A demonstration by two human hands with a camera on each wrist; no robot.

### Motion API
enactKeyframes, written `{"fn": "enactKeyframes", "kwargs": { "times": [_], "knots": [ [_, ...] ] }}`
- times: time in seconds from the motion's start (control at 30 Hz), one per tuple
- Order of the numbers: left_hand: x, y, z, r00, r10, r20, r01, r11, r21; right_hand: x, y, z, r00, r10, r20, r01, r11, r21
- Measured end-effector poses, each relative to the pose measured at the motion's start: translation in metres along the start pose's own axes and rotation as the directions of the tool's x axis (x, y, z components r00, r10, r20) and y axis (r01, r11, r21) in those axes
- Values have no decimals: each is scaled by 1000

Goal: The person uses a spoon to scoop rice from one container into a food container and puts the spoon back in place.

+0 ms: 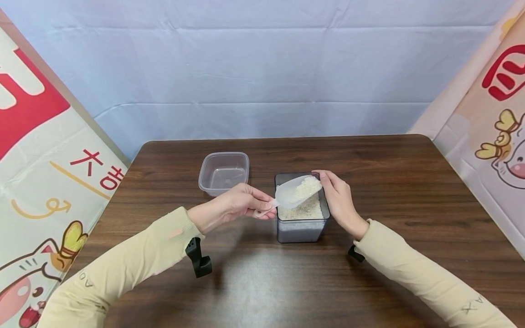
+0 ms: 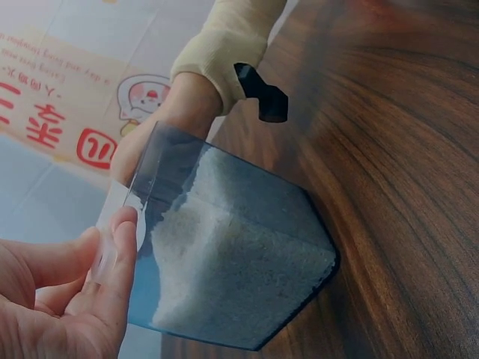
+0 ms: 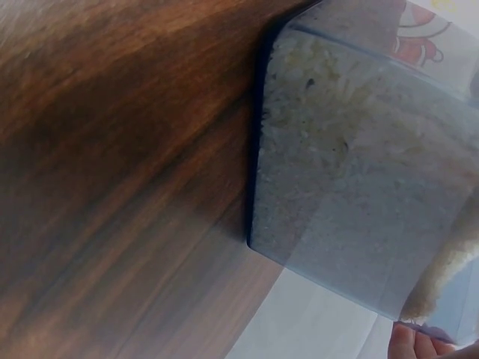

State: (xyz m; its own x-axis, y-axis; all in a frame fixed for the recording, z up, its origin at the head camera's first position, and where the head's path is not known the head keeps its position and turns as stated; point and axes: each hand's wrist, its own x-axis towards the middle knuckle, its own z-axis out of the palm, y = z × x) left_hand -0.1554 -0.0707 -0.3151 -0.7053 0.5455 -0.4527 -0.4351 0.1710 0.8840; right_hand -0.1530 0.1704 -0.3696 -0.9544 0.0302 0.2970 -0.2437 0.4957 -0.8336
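My left hand (image 1: 246,202) pinches the handle of a translucent white scoop (image 1: 289,191) between thumb and fingers. White rice grains (image 1: 307,187) lie in the scoop's front part. The scoop is above the mouth of a tinted clear square container (image 1: 303,230), which holds a good amount of rice (image 1: 305,211). My right hand (image 1: 339,200) rests on the container's right side, fingers at the far right rim near the scoop's tip. In the left wrist view, the rice (image 2: 224,254) slopes inside the container. Some of the right fingers (image 3: 423,344) show at its rim in the right wrist view.
A clear, low plastic box (image 1: 223,171) without a lid stands on the brown wooden table (image 1: 369,159), left of and behind the rice container. A pale blue cloth (image 1: 262,68) hangs behind the table, with printed banners at both sides.
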Motion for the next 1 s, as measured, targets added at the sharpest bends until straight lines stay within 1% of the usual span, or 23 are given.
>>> {"fn": "enactKeyframes", "kwargs": {
  "times": [0.5,1.0],
  "knots": [
    [1,-1,0,1000,-8,-17,8,1000,-24,1,2,0,1000,-8,4,8,1000,13],
    [1,-1,0,1000,0,-12,0,1000,-25,1,2,0,1000,-15,6,15,1000,9]
  ]
}}
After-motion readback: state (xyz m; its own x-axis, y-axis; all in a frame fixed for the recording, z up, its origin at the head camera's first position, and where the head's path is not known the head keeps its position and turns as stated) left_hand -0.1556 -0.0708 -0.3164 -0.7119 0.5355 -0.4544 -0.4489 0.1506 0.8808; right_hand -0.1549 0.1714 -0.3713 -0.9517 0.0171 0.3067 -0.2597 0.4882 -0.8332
